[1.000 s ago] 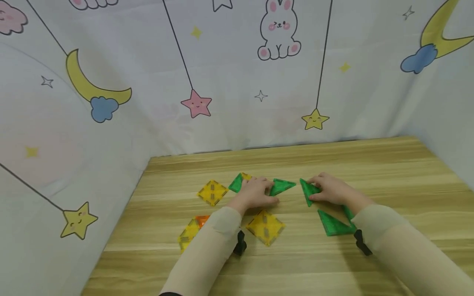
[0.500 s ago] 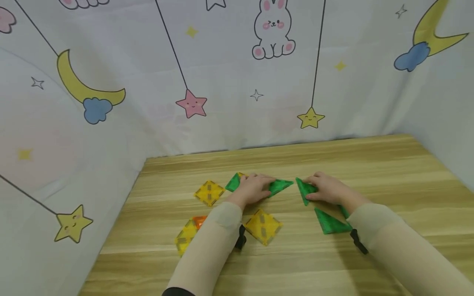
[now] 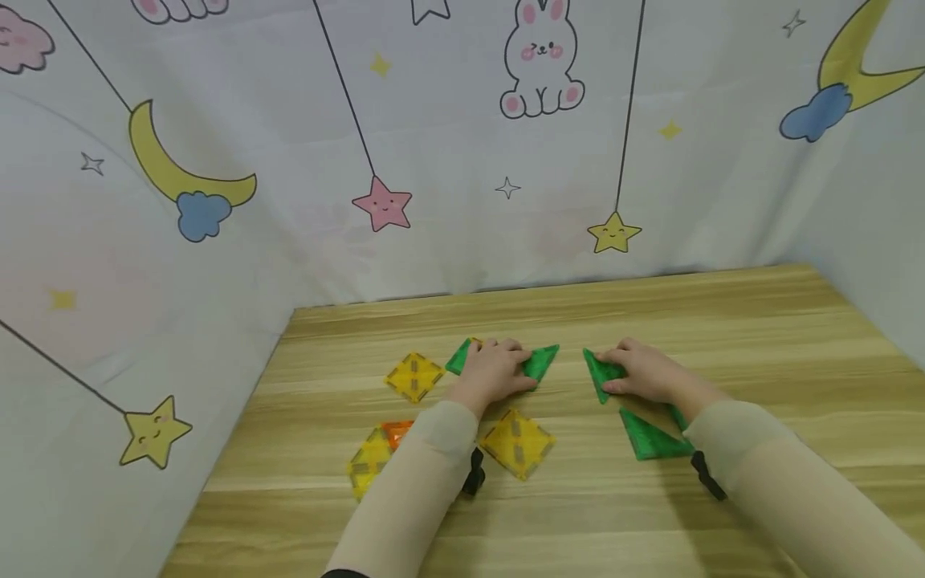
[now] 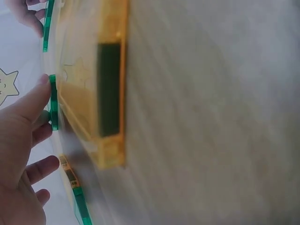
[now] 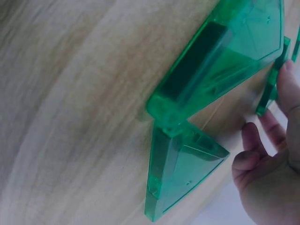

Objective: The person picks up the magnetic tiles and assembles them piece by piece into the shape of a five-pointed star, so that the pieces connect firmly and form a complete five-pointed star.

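Both hands are over the far middle of the table. My left hand [image 3: 493,376] pinches a green triangular magnetic tile [image 3: 542,363] between thumb and fingers; one point of the tile angles away to the upper right. Across a short gap, my right hand [image 3: 645,371] grips a second green triangular tile [image 3: 600,376] by its edge, as the right wrist view also shows with that green tile [image 5: 272,84] at the fingertips. Beside the left knuckles, a green and yellow pair of tiles [image 3: 458,357] is partly covered by the hand.
A yellow square [image 3: 517,444] made of tiles lies nearer, below the left hand. Another yellow square [image 3: 414,376] lies farther left. Yellow tiles [image 3: 368,461] and an orange tile [image 3: 396,433] sit partly behind the left sleeve. Green triangles [image 3: 650,437] lie below the right wrist.
The green triangle in my left hand has turned, its point swinging from rightward to up and right, farther from the other green triangle. My right hand stays nearly still on its tile.
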{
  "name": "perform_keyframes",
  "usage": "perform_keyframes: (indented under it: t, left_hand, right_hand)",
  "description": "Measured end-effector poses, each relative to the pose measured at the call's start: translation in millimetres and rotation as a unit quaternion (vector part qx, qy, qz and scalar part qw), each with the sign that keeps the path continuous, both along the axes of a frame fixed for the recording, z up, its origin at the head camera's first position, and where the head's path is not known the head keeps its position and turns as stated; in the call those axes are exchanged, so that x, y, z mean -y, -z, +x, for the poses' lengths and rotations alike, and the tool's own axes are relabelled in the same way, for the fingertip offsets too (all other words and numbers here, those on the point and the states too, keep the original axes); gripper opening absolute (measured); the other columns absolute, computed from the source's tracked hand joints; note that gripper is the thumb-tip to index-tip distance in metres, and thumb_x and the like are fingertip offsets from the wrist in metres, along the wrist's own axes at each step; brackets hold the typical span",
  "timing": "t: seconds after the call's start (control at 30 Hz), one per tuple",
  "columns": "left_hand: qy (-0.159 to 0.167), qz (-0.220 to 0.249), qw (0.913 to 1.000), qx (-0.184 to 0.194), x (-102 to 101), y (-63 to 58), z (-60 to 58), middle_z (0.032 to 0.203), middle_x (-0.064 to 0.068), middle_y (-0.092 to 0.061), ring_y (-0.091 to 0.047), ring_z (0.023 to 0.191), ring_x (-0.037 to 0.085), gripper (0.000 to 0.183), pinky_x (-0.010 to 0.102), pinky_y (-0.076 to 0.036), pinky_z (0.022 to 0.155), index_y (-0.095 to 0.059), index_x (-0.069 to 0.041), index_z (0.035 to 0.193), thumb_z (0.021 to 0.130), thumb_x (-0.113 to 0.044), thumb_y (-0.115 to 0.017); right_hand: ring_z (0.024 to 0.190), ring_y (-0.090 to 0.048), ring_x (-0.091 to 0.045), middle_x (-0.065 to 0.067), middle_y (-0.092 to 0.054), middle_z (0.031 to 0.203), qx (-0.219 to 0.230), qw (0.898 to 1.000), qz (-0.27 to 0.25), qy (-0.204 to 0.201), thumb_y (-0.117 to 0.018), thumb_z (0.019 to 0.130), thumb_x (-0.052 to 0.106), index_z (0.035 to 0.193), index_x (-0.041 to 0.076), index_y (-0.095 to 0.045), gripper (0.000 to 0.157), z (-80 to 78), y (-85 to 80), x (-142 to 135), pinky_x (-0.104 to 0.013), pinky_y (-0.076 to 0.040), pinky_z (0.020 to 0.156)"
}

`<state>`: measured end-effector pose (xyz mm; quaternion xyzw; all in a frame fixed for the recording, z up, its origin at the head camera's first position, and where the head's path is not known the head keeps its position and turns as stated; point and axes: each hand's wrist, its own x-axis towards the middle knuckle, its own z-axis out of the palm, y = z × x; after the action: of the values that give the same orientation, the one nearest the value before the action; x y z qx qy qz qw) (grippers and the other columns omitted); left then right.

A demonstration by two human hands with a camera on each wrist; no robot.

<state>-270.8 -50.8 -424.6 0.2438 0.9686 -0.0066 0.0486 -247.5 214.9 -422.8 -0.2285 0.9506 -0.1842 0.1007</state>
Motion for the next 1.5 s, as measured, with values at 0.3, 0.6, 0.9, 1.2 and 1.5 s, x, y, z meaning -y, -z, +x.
perform_keyframes:
  t: [0.3,0.6,0.9,1.2,1.5]
  left_hand:
    - [-0.033,0.027,0.999,0.011,-0.1,3.0,-0.7,0.137,-0.008,-0.044,-0.041,0.119,0.023,0.062,0.047,-0.029,0.096,-0.049,-0.031,0.136,0.083,-0.063,-0.055]
    - [-0.031,0.019,0.9992,0.014,-5.2,3.6,-0.5,0.138,-0.009,-0.045,-0.039,0.121,0.023,0.063,0.047,-0.026,0.098,-0.046,-0.03,0.137,0.085,-0.064,-0.051]
    - [-0.01,-0.009,0.9998,-0.014,-13.6,5.1,4.2,0.135,-0.009,-0.047,-0.04,0.12,0.022,0.064,0.047,-0.029,0.095,-0.05,-0.028,0.134,0.083,-0.067,-0.048]
    - [-0.007,-0.003,0.9997,-0.025,-17.6,7.1,3.6,0.136,-0.01,-0.047,-0.041,0.12,0.02,0.05,0.044,-0.031,0.093,-0.053,-0.029,0.132,0.089,-0.055,-0.053]
    - [-0.046,0.036,0.9983,-0.003,-13.3,9.0,2.2,0.133,-0.01,-0.05,-0.042,0.118,0.02,0.048,0.047,-0.029,0.094,-0.054,-0.029,0.129,0.087,-0.052,-0.058]
  right_hand:
    - [0.102,-0.051,-0.036,-0.021,-0.048,0.116,0.005,1.0,0.015,-0.004,-0.064,0.089,0.03,0.136,0.002,-0.048,0.058,-3.1,0.2,5.7,-0.052,-0.042,0.085]
    - [0.105,-0.05,-0.039,-0.022,-0.047,0.117,0.004,1.0,0.014,0.002,-0.064,0.089,0.029,0.137,0.002,-0.046,0.057,-10.8,-2.0,23.2,-0.054,-0.04,0.088]
    - [0.105,-0.05,-0.041,-0.024,-0.047,0.119,-0.016,0.999,0.036,-0.008,-0.062,0.09,0.034,0.136,0.001,-0.047,0.058,-19.0,-0.1,44.5,-0.054,-0.038,0.091]
    - [0.107,-0.049,-0.044,-0.023,-0.047,0.122,-0.014,0.999,0.045,0.002,-0.062,0.09,0.035,0.137,0.003,-0.047,0.059,-21.1,-1.5,46.2,-0.055,-0.038,0.091]
    - [0.105,-0.049,-0.039,-0.019,-0.05,0.121,-0.028,0.998,0.051,-0.01,-0.063,0.088,0.036,0.136,0.004,-0.048,0.06,-24.1,2.6,52.7,-0.053,-0.038,0.091]
